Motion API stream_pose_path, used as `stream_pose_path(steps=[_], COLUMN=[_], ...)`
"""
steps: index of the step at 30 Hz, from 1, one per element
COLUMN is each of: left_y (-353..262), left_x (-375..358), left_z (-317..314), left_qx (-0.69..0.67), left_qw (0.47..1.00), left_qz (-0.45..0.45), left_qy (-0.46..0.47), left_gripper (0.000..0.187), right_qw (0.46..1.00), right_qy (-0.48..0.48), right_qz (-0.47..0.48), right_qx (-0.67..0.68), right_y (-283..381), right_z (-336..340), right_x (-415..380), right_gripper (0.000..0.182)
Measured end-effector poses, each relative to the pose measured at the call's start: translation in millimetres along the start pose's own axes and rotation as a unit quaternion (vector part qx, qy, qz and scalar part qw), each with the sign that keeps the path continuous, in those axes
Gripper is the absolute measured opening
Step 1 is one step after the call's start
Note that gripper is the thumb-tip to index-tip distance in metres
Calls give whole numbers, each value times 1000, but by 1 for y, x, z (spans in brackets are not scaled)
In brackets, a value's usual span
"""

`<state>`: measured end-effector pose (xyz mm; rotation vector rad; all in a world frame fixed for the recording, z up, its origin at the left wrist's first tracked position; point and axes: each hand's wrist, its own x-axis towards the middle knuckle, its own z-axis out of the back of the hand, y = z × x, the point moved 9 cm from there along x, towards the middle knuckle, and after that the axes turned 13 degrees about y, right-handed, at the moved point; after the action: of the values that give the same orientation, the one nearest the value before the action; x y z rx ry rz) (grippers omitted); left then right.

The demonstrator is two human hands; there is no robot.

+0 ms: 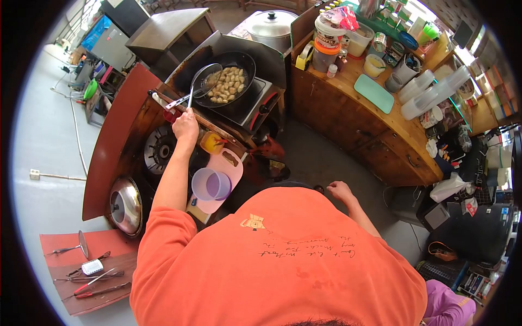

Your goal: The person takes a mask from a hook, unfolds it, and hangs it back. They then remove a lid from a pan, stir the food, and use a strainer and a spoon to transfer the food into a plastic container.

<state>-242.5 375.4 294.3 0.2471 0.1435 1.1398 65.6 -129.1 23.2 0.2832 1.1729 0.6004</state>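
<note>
A black wok [249,65] sits on a stove [255,98], with many small browned pieces of food [229,86] frying in oil. My left hand [186,126] is closed around the handle of a metal skimmer [209,67], whose round head is over the left side of the wok. A metal handle sticks out from the wok's near left side, just beyond my fingers. My right hand [340,191] hangs at my right side away from the counter, its fingers loosely bent and nothing showing in them.
Close below my left forearm are a pink cutting board [231,169], a purple plastic tub [211,185] and an orange container [211,142]. A domed metal lid [125,206] covers a burner spot. Rightward stands a wooden counter [348,92] with buckets, cups and a green tray [374,93].
</note>
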Motion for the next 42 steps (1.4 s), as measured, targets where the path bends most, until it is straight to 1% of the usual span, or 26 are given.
stream_pose_path(steps=[3,5,15,18,20,23,26,27,29,30,32,36,38,39,41,42], left_y=[3,2,-13,-18,-21,-24,-25,-22,-18,-14,-8,2,10,12,20,20], left_x=[-2,-3,9,15,19,25,28,28,23,21,18,16,14,15,15,13], left_z=[2,2,-8,-11,-12,-17,-15,-15,-13,-12,-11,-6,-4,-4,-7,-4], left_qx=[-5,2,32,37,37,47,26,17,10,-6,-53,-66,-123,-123,-180,-180], left_qw=[1000,1000,999,999,998,997,999,999,999,999,996,992,983,983,974,974], left_qz=[-2,-5,-29,-37,-40,-51,-46,-39,-34,-27,-8,9,39,39,36,37], left_qy=[2,4,3,-4,-9,-32,-15,3,22,38,73,107,131,131,134,135], left_gripper=[19,19,21,22,22,21,22,23,23,24,24,21,24,24,36,36], right_qw=[999,1000,999,999,999,999,998,999,999,999,999,999,999,999,999,999], right_qy=[-21,7,22,22,-15,0,2,1,27,27,-5,-7,-2,-2,-2,-1], right_qz=[12,-11,-13,-6,13,9,9,8,-9,-9,-4,-4,-11,-11,-13,-13], right_qx=[-26,-14,-44,-41,-49,-51,-56,-54,-42,-40,-40,-32,-49,-49,-39,-39], right_y=[5,-2,10,10,10,14,10,9,1,-2,-9,-13,-13,-14,-16,-17], right_z=[4,-1,0,-1,2,0,-1,-1,-4,-5,-4,-6,-6,-5,-5,-6], right_x=[-5,-2,-6,-3,0,-4,-4,-3,-2,-1,-1,-3,-4,-3,0,1], right_gripper=[36,40,41,41,34,34,35,35,40,40,36,36,36,36,36,36])
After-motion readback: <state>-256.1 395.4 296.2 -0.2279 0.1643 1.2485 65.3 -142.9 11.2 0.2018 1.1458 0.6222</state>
